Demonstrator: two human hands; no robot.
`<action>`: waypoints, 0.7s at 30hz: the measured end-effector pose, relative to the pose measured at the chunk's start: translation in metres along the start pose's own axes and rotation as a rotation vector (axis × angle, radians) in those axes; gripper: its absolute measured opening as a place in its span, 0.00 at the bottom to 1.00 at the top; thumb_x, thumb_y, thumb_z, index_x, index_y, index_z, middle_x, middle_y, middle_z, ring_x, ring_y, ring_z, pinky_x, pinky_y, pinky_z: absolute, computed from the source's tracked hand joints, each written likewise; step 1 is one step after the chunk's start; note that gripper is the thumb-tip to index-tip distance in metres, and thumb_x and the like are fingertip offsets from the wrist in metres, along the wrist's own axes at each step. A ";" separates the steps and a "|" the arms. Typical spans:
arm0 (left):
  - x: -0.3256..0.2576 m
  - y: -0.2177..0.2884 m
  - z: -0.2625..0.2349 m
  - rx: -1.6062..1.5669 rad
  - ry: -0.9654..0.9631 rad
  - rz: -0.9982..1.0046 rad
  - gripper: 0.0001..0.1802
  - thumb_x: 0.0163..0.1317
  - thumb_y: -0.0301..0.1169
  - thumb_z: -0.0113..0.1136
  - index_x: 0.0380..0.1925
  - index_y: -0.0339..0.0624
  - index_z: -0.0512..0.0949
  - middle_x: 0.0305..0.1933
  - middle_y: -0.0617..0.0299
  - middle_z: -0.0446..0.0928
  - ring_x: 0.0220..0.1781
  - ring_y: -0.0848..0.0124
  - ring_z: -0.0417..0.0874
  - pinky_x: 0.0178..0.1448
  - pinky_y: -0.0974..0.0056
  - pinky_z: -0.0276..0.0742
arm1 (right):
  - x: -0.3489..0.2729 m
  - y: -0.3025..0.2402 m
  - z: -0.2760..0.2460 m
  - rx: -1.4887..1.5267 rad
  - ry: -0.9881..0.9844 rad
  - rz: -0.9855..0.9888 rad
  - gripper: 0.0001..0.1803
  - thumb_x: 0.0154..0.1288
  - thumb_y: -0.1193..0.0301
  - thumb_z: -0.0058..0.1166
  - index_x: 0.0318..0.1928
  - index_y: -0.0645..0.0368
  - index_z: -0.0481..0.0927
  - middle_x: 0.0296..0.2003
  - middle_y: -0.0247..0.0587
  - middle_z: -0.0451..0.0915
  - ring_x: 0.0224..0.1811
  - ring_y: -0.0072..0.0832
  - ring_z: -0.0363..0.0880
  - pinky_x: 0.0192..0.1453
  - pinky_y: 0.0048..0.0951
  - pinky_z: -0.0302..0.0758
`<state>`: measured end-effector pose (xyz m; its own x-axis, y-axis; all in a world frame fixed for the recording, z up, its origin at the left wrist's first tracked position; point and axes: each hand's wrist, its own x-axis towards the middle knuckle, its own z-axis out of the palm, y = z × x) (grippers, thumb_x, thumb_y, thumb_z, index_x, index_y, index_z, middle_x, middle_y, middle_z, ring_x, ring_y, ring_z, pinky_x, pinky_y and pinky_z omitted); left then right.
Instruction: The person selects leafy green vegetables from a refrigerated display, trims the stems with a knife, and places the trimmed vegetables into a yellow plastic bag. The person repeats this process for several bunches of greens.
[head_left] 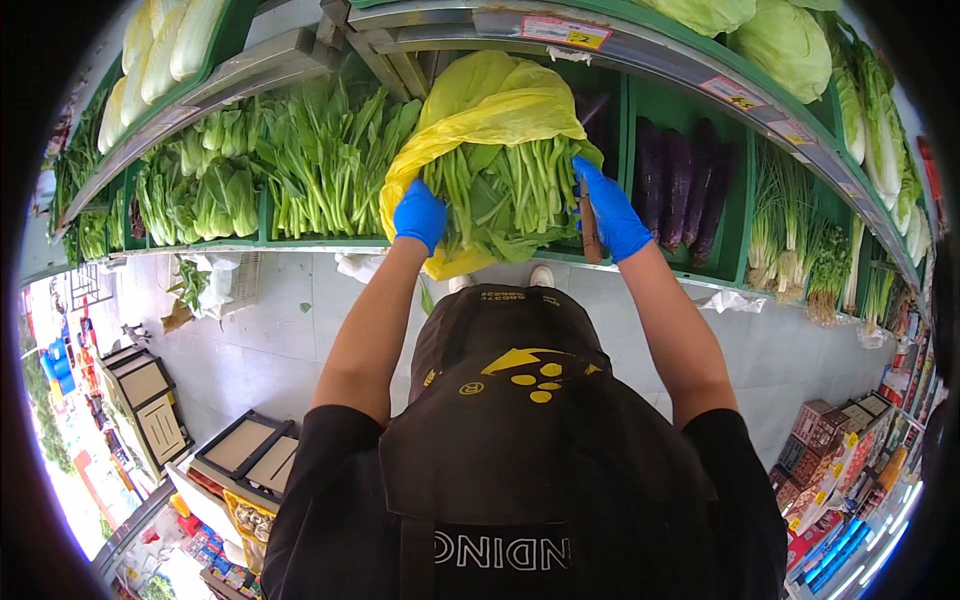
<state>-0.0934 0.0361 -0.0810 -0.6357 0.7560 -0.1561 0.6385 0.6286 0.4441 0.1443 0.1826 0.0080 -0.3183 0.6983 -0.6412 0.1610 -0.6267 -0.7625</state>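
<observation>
A large bundle of leafy greens (510, 195) with pale green stems lies partly wrapped in a yellow plastic bag (500, 90) at the front of the vegetable shelf. The bag covers its far end and left side; the stems show between my hands. My left hand (420, 216), in a blue glove, is closed on the bag's edge at the bundle's left. My right hand (612, 210), also blue-gloved, has its fingers closed at the right edge of the greens; its thumb is hidden. Beside that palm is a narrow brown strip (589, 228) I cannot identify.
Bok choy (215, 195) and long-stemmed greens (325, 170) fill green trays on the left. Purple eggplants (685, 180) and spring onions (785, 220) stand to the right. An upper metal shelf edge (660, 65) curves overhead. A white basket (238, 280) sits on the floor.
</observation>
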 end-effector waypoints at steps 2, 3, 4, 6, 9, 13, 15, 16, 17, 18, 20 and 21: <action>0.007 -0.001 -0.001 0.012 -0.044 0.006 0.12 0.55 0.32 0.58 0.34 0.34 0.74 0.38 0.38 0.79 0.42 0.44 0.81 0.47 0.47 0.76 | 0.007 0.008 -0.016 -0.021 0.038 -0.002 0.20 0.60 0.60 0.58 0.47 0.62 0.78 0.34 0.38 0.78 0.33 0.27 0.75 0.35 0.31 0.73; 0.008 0.000 -0.004 0.076 -0.060 0.069 0.13 0.56 0.34 0.60 0.34 0.35 0.74 0.34 0.42 0.80 0.38 0.49 0.83 0.43 0.52 0.79 | 0.023 0.027 -0.031 -0.126 0.047 -0.095 0.22 0.58 0.57 0.59 0.46 0.60 0.78 0.33 0.36 0.76 0.30 0.26 0.74 0.33 0.29 0.74; 0.007 0.005 -0.014 -0.153 -0.225 -0.048 0.14 0.56 0.35 0.62 0.34 0.35 0.75 0.34 0.45 0.81 0.38 0.53 0.84 0.42 0.54 0.80 | 0.026 0.038 -0.037 -0.102 0.103 -0.147 0.20 0.59 0.59 0.59 0.46 0.60 0.78 0.33 0.35 0.76 0.30 0.25 0.74 0.33 0.28 0.74; -0.002 0.021 -0.050 -0.605 -0.554 -0.283 0.16 0.57 0.38 0.64 0.36 0.36 0.76 0.34 0.51 0.81 0.36 0.60 0.85 0.41 0.59 0.81 | 0.016 0.055 -0.045 -0.048 0.220 -0.252 0.16 0.60 0.63 0.58 0.45 0.60 0.79 0.32 0.35 0.77 0.29 0.25 0.74 0.33 0.25 0.73; -0.039 0.016 -0.072 -1.177 -0.751 -0.308 0.21 0.60 0.38 0.62 0.48 0.36 0.76 0.39 0.57 0.80 0.39 0.67 0.84 0.44 0.64 0.81 | -0.033 0.045 -0.019 -0.087 0.190 -0.361 0.14 0.62 0.67 0.58 0.44 0.62 0.79 0.32 0.34 0.78 0.29 0.23 0.75 0.30 0.22 0.73; -0.088 0.066 -0.069 -1.253 -0.838 -0.390 0.23 0.58 0.42 0.65 0.47 0.37 0.77 0.39 0.58 0.80 0.37 0.70 0.82 0.43 0.66 0.79 | -0.080 0.024 0.027 -0.161 -0.180 -0.090 0.18 0.59 0.60 0.62 0.41 0.61 0.78 0.27 0.34 0.77 0.24 0.21 0.75 0.23 0.23 0.70; -0.097 0.083 -0.060 -0.960 -0.755 -0.239 0.24 0.58 0.42 0.66 0.48 0.36 0.76 0.38 0.59 0.79 0.35 0.71 0.80 0.42 0.67 0.78 | -0.085 0.027 0.035 -0.248 -0.284 -0.117 0.18 0.58 0.60 0.63 0.41 0.61 0.78 0.27 0.34 0.77 0.25 0.21 0.75 0.25 0.22 0.71; -0.099 0.089 -0.057 -0.798 -0.697 -0.136 0.24 0.58 0.41 0.65 0.49 0.36 0.75 0.38 0.60 0.79 0.35 0.72 0.80 0.41 0.67 0.77 | -0.085 0.028 0.035 -0.213 -0.291 -0.067 0.18 0.58 0.60 0.63 0.40 0.61 0.78 0.27 0.34 0.77 0.26 0.21 0.75 0.26 0.22 0.71; -0.102 0.093 -0.052 -0.639 -0.643 -0.035 0.25 0.59 0.40 0.65 0.50 0.35 0.74 0.38 0.60 0.79 0.34 0.73 0.79 0.41 0.68 0.77 | -0.084 0.030 0.027 -0.182 -0.288 -0.014 0.17 0.58 0.61 0.63 0.40 0.62 0.78 0.27 0.35 0.77 0.26 0.21 0.75 0.27 0.22 0.71; -0.105 0.093 -0.050 -0.697 -0.669 0.058 0.24 0.59 0.40 0.64 0.50 0.36 0.74 0.38 0.60 0.79 0.35 0.73 0.79 0.42 0.68 0.77 | -0.083 0.033 0.019 -0.148 -0.283 0.039 0.17 0.58 0.61 0.63 0.39 0.62 0.78 0.27 0.35 0.77 0.26 0.21 0.75 0.28 0.22 0.72; -0.110 0.090 -0.051 -0.803 -0.724 0.247 0.22 0.60 0.39 0.64 0.49 0.37 0.75 0.38 0.60 0.79 0.36 0.73 0.79 0.44 0.68 0.76 | -0.080 0.040 0.003 0.005 -0.216 0.092 0.13 0.59 0.66 0.61 0.39 0.62 0.79 0.27 0.36 0.77 0.26 0.22 0.75 0.29 0.21 0.72; -0.108 0.090 -0.058 -0.867 -0.871 0.215 0.22 0.62 0.37 0.62 0.53 0.38 0.74 0.40 0.60 0.79 0.39 0.74 0.79 0.47 0.68 0.76 | -0.079 0.040 -0.006 0.022 -0.210 0.080 0.12 0.59 0.67 0.60 0.39 0.63 0.79 0.28 0.36 0.77 0.26 0.22 0.74 0.29 0.21 0.71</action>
<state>0.0076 0.0007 0.0267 0.1559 0.9059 -0.3938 -0.0126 0.4004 0.9162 0.1815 0.1044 0.0272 -0.4929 0.5604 -0.6655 0.1740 -0.6859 -0.7065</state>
